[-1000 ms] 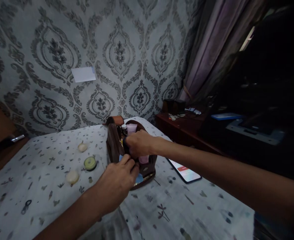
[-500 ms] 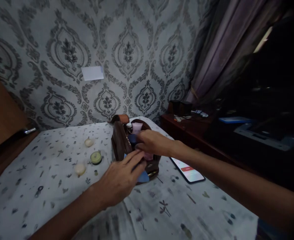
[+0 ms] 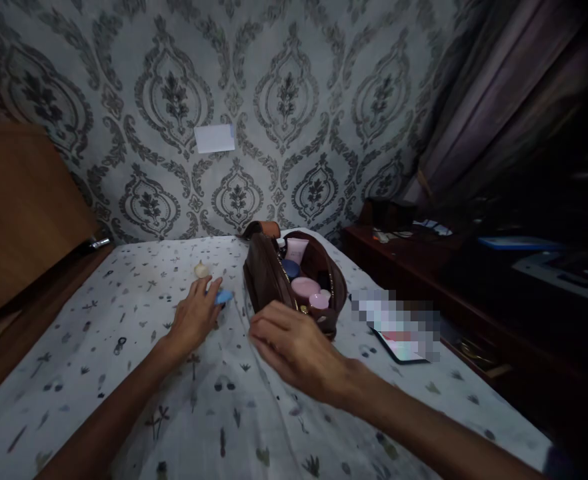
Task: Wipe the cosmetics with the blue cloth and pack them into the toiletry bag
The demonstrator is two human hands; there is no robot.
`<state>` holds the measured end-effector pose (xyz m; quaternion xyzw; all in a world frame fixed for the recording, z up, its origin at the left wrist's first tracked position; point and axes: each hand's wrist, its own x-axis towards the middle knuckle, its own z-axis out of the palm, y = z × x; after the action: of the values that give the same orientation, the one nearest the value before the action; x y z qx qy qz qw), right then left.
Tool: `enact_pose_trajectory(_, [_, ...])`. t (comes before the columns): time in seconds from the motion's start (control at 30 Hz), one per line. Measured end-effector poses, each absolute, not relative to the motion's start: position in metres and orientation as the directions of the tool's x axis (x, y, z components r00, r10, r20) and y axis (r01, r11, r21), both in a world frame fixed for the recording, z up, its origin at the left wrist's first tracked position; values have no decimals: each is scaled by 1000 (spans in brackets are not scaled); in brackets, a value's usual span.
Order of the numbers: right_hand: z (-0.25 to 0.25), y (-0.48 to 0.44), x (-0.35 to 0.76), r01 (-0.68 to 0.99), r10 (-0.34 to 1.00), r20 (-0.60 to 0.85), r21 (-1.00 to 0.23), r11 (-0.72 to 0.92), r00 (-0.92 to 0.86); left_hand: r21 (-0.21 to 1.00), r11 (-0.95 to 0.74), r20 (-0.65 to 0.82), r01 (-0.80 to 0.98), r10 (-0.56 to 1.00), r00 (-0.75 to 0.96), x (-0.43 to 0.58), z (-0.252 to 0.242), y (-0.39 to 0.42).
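An open brown toiletry pouch stands on the patterned bed sheet. Pink tubes and jars and a blue lid show inside it. My left hand lies on the sheet left of the pouch, its fingertips pinching a small flat blue item. My right hand hovers just in front of the pouch with loosely spread fingers and nothing in them.
A small cream round object lies on the sheet beyond my left hand. A phone with a lit screen lies right of the pouch. A wooden headboard is at left, a dark side table at right.
My left hand has drawn the blue item out from the pouch and carried it left onto the sheet. My right hand has let go of the pouch contents and pulled back toward me.
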<state>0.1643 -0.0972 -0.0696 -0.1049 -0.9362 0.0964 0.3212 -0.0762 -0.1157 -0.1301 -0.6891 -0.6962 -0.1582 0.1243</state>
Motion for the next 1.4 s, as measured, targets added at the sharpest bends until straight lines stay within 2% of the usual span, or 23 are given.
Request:
enact_pose_trajectory(0.07, [-91, -106, 145, 139, 333, 530, -373, 918, -780, 6, 17, 328, 1000, 945, -17, -75, -133, -110])
enact_pose_trajectory(0.13, [-114, -107, 124, 167, 506, 479, -588, 792, -717, -32, -3, 263, 999, 965, 12, -70, -136, -106])
enact_pose_trajectory(0.2, [-137, -102, 102, 149, 700, 371, -814, 561, -610, -63, -25, 218, 998, 975, 38, -66, -137, -105])
enact_pose_trajectory(0.3, [-166, -88, 70, -15, 888, 184, -981, 196, -422, -66, -22, 204, 998, 978, 35, -65, -135, -104])
enact_pose_trajectory(0.37, [-180, -79, 55, -175, 930, 64, -985, -1, -362, -4, -2, 227, 1000, 974, 3, -68, -134, -103])
enact_pose_trajectory(0.4, [-186, -75, 50, -245, 944, 36, -968, -48, -329, 50, 0, 257, 999, 966, -13, -71, -134, -103])
enact_pose_trajectory(0.5, [-197, -72, 44, -386, 958, 31, -919, -84, -283, 278, -84, 419, 957, 907, -42, -80, -136, -108])
enact_pose_trajectory(0.6, [-200, -77, 45, -426, 922, 49, -895, -130, -384, 497, -215, 518, 841, 850, -89, -83, -137, -119])
enact_pose_trajectory(0.67, [-199, -83, 46, -443, 858, 49, -871, -214, -512, 584, -248, 529, 773, 839, -130, -81, -136, -130])
enact_pose_trajectory(0.8, [-191, -89, 50, -498, 801, 33, -798, -339, -597, 640, -256, 535, 724, 825, -181, -72, -134, -153])
enact_pose_trajectory(0.93, [-181, -92, 57, -494, 805, 38, -806, -325, -592, 707, -222, 509, 671, 819, -265, -65, -137, -168])
enact_pose_trajectory(1.1, [-179, -96, 58, -392, 784, 32, -878, -273, -619, 877, -90, 333, 471, 821, -463, -71, -147, -175])
enact_pose_trajectory(1.23, [-181, -98, 57, -309, 775, -8, -914, -262, -632, 920, -83, 271, 382, 840, -470, -81, -149, -177])
enact_pose_trajectory(1.4, [-172, -102, 63, -262, 751, -7, -935, -239, -660, 921, -108, 272, 375, 866, -419, -79, -148, -179])
